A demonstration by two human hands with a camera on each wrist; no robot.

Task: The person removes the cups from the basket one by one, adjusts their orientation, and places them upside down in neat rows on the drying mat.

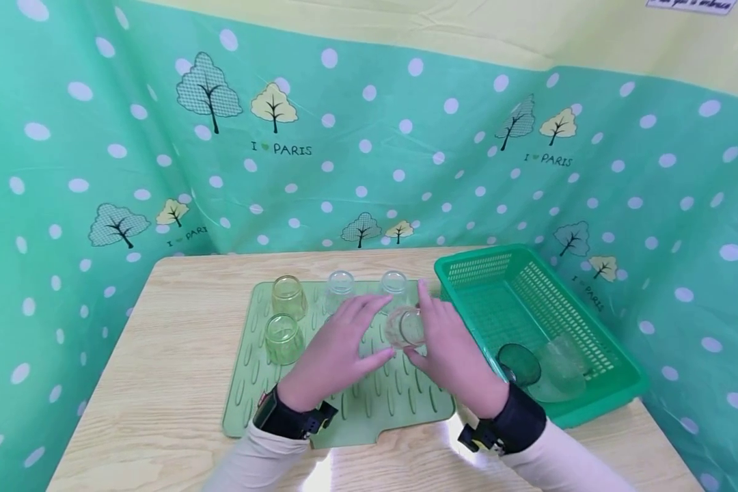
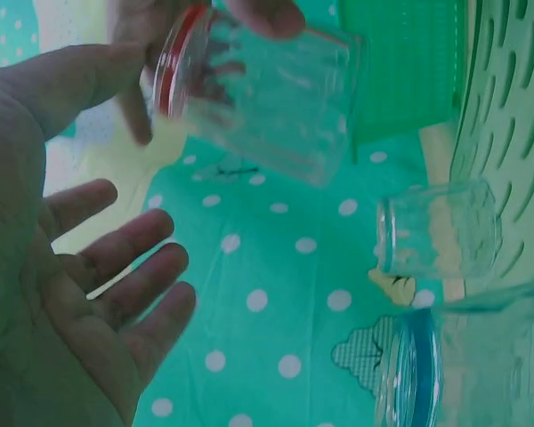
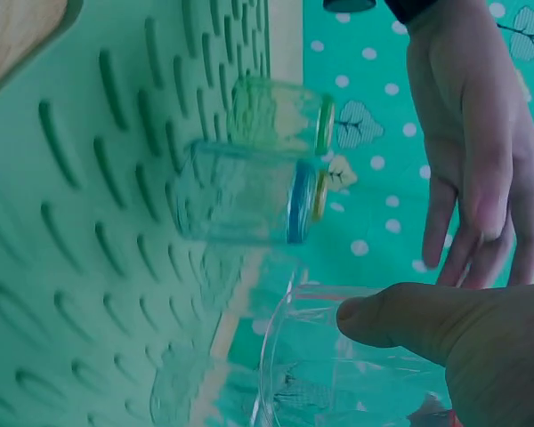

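Green drying mat [image 1: 369,403], right hand [image 1: 449,352] fingers clamped on clear glass [image 1: 406,326], left hand [image 1: 338,348] fingers apart

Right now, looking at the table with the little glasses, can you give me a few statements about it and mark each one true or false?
1. The right hand holds a clear glass tilted above the green mat. True.
2. The left hand has its grip closed round a yellow-green glass. False: its fingers are spread and hold nothing; the two yellow-green glasses stand untouched on the mat's left side.
3. The green basket stands to the right of the mat. True.
4. The basket holds no glasses. False: a dark green glass and some pale ones lie in its near end.
5. Two clear glasses stand at the mat's far edge. True.
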